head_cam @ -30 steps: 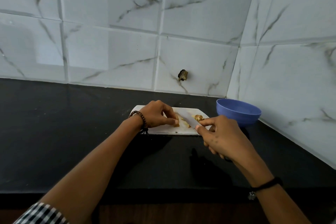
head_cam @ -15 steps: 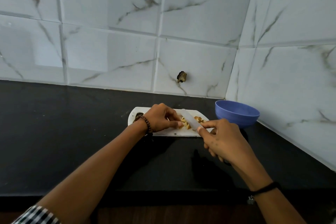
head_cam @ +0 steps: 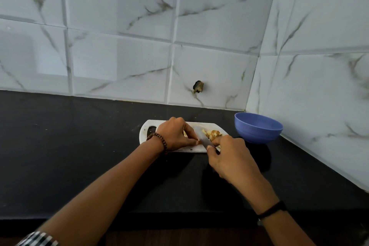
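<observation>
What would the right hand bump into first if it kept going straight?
Probably the cut food pieces on the white board, just ahead of the right hand and its knife; the left hand is close beside.

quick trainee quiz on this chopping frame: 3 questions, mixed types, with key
1. True or false: the round blue plastic bowl stands on the white rectangular cutting board.
2. Which hand grips the pale-bladed knife? A) left B) right hand
3. Fill in: the chopped yellowish pieces lie between the blade and the ___.
Key: 1 false, it stands on the black countertop; 2 B; 3 bowl.
</observation>
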Demonstrator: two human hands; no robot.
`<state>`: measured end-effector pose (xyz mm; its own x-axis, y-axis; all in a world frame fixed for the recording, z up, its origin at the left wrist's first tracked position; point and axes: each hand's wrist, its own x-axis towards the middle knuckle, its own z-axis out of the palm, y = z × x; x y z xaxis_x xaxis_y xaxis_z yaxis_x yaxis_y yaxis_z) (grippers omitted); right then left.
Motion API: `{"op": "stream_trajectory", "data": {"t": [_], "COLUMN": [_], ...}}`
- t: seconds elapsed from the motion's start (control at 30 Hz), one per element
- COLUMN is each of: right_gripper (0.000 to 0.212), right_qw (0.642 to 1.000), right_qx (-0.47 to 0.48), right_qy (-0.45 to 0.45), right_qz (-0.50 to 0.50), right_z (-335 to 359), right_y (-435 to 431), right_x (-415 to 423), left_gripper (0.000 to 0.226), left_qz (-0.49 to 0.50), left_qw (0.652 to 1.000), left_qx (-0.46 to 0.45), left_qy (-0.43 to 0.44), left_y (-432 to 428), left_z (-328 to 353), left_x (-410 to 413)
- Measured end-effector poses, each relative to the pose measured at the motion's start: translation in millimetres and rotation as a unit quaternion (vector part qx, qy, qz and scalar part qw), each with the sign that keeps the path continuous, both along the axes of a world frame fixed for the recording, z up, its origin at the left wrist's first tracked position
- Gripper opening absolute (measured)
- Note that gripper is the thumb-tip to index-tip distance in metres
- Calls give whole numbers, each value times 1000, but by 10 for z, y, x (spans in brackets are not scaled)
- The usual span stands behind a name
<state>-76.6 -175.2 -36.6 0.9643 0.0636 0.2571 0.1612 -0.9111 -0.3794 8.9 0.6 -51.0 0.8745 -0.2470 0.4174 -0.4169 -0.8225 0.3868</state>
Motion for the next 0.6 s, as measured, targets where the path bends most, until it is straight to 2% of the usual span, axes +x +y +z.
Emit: {"op": "stream_trajectory", "data": {"t": [0.2, 0.37, 0.6], "right_gripper": [29, 33, 32], "right_qw": [999, 999, 999], "right_qx": [-28, -14, 22], "right_qy": [-21, -29, -24], "right_qz": [-22, -20, -11], "right_z": [-37, -44, -38], "right_y": [-2, -73, -117], "right_x": [-17, -1, 4], "left_gripper": [12, 35, 21], "left_qz": [-13, -42, -61], "left_qw": [999, 998, 997], "left_qx": [14, 30, 39], "left_qy": [27, 47, 25], "left_y": [-17, -31, -39], "left_z": [-18, 3, -11], "left_x": [23, 13, 19]}}
